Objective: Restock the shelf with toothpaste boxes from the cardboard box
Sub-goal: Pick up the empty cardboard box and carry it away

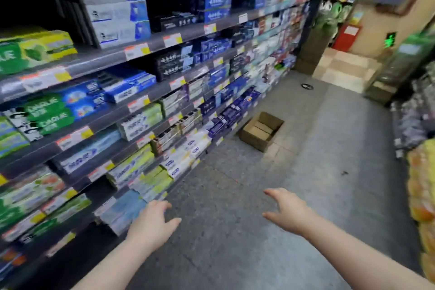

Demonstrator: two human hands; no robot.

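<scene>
The cardboard box (261, 130) sits open on the grey floor (247, 231), right against the foot of the shelf (150, 92), with what look like tan packs lying inside, though blur makes their nature uncertain. Well short of the cardboard box, both hands hang in the air over the floor, empty. The left hand (153, 223) has its fingers spread loosely and is close beside the lowest rows of toothpaste boxes (138, 122) on the shelf. The right hand (286, 212) is also splayed, gripping nothing, farther out into the aisle. Between the hands and the cardboard box lies only bare floor. Beyond the cardboard box a small dark round object (307, 86) lies on the floor. Across the aisle from the cardboard box stand yellow and orange packaged goods (421, 195).
</scene>
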